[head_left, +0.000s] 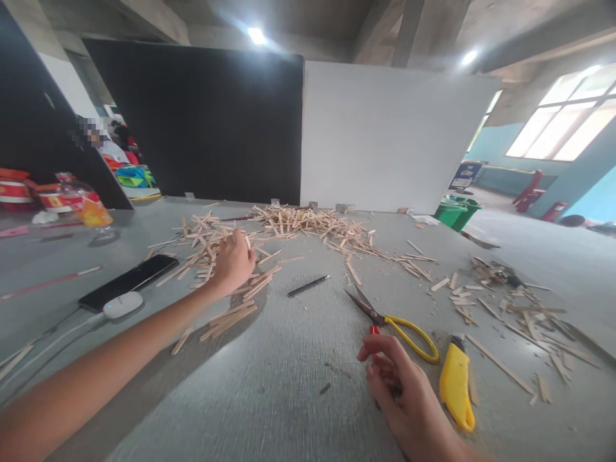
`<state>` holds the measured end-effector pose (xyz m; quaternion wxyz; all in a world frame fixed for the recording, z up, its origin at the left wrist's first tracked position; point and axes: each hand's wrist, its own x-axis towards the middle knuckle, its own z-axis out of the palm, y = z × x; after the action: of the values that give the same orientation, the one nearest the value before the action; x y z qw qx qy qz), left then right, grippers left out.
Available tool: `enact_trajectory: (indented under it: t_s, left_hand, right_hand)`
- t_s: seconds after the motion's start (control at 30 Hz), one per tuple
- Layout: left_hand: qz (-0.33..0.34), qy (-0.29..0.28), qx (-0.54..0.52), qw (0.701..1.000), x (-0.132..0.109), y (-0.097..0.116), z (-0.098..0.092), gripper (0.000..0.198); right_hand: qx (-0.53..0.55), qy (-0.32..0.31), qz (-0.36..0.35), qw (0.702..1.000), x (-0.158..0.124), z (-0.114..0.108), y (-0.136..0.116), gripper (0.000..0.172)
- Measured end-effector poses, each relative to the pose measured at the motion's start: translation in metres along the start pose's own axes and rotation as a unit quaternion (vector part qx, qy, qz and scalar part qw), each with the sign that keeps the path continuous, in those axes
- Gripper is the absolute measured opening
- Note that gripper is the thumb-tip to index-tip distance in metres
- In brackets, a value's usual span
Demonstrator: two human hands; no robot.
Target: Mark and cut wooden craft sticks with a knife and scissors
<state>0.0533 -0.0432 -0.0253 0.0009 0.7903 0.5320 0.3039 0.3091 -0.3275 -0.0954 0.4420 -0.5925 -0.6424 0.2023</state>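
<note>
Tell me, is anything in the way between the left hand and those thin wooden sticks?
Nothing visible is in the way: the left hand is right at the wooden sticks, toward their left side. The pen and scissors lie off to its right. Fingertip contact is hard to make out.

Black phone (129, 280), orange-labelled bottle (95, 210)

Tan sticks (344, 230), yellow-handled scissors (380, 318), yellow cutter (455, 385)

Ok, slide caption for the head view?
Left hand at a heap of thin wooden sticks, right hand beside yellow-handled scissors and a yellow utility knife.
</note>
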Motion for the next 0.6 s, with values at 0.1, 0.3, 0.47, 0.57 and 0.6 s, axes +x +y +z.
enact_trajectory:
  t_s: [0.1, 0.3, 0.47, 0.57, 0.6]
  left_hand:
    - [0.101, -0.054, -0.003, 0.993, -0.013, 0.009, 0.01, 0.044]
    - [0.244, -0.228, -0.009, 0.943, -0.049, 0.043, 0.026, 0.009]
    - [0.123, -0.192, 0.098, 0.969, -0.042, 0.038, 0.013, 0.024]
    - [0.033, -0.167, 0.167, 0.971, -0.027, 0.027, -0.003, 0.033]
    - [0.013, -0.168, 0.183, 0.968, -0.023, 0.023, -0.007, 0.034]
  right_hand:
    - [-0.006, 0.001, -0.002, 1.0, 0.001, -0.001, -0.001, 0.013]
    - [0.006, 0.007, -0.007, 1.0, 0.005, -0.001, -0.008, 0.013]
    - [-0.008, -0.002, -0.013, 1.0, 0.005, 0.0, -0.007, 0.014]
    - [-0.009, -0.008, -0.015, 1.0, 0.004, -0.001, -0.006, 0.015]
    - [-0.01, -0.009, -0.016, 1.0, 0.004, -0.001, -0.006, 0.015]
